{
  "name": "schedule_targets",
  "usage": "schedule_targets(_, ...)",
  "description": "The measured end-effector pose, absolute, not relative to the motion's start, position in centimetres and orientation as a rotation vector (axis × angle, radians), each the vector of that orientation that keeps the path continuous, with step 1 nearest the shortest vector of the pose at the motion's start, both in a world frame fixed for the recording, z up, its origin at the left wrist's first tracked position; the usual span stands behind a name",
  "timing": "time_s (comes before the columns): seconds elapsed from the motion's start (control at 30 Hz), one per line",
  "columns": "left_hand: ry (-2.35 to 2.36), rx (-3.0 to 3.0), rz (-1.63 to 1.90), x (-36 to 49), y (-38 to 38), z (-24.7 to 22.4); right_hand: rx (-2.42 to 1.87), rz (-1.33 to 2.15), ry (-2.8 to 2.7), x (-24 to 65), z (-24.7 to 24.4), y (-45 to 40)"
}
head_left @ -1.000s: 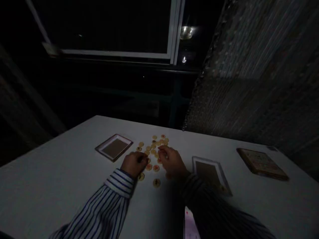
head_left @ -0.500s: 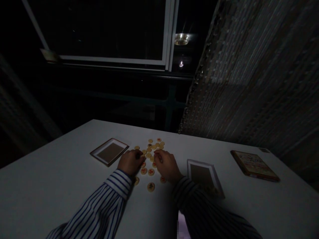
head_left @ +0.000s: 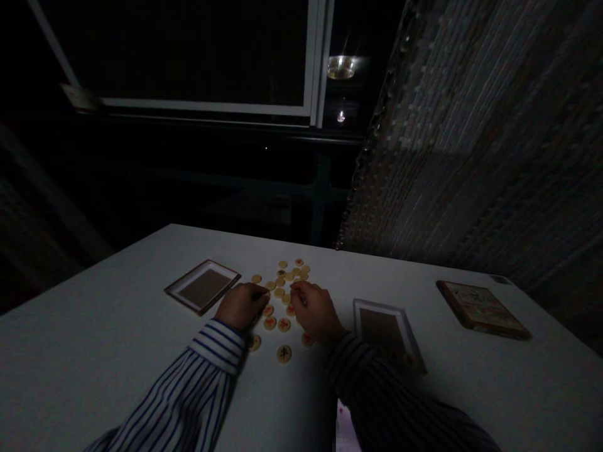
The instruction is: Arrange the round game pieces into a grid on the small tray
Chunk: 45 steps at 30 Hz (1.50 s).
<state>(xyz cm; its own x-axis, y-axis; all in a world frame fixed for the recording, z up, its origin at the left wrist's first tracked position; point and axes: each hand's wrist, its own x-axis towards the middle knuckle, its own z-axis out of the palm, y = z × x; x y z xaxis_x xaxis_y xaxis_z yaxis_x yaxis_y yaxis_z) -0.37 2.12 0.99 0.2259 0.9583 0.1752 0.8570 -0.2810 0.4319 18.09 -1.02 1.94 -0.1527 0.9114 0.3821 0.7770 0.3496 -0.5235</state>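
Round wooden xiangqi pieces (head_left: 284,324), some marked in red or black and others blank side up, lie loosely spread on the white table (head_left: 155,370). My left hand (head_left: 241,306) is at their left edge, thumb and fingertips pinched together; a pale edge shows at the tips, too dim to name. On the right side of the pieces, my right hand (head_left: 316,311) curls with its fingertips together, and whatever is inside is hidden. A black-marked xiangqi piece (head_left: 284,353) lies nearest me, between my forearms.
An open shallow box half (head_left: 184,306) lies to the left. Another shallow tray (head_left: 409,326) sits beside my right forearm, partly covered by it. Farther right is a flat printed box (head_left: 485,309), with a small dark card (head_left: 499,280) behind it. A bead curtain (head_left: 424,188) hangs beyond the table.
My left hand has drawn back slightly to the left, away from the pieces. My right hand is nearly where it was, and the view has shifted a little.
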Motion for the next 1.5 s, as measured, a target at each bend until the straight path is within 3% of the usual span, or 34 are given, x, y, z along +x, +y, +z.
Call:
schedule_targets(0.3,1.627,2.17,0.723,-0.9,2.2,0.8,-1.456,0.264,-1.966,18.1,1.5,-0.7)
schedule_targets(0.6,1.502,1.609,1.047,-0.7,1.7,1.6,-1.421,0.273,-1.961,18.1,1.6,-0.7)
schedule_targets(1.07,1.135,1.312,1.044,0.4,0.8,2.0,-1.262,0.375,-1.962,17.6,1.8,-0.9)
schedule_targets(1.5,1.154,1.334,0.946,0.9,0.4,2.0,-1.177,0.621,-1.796,17.1,2.0,-0.9)
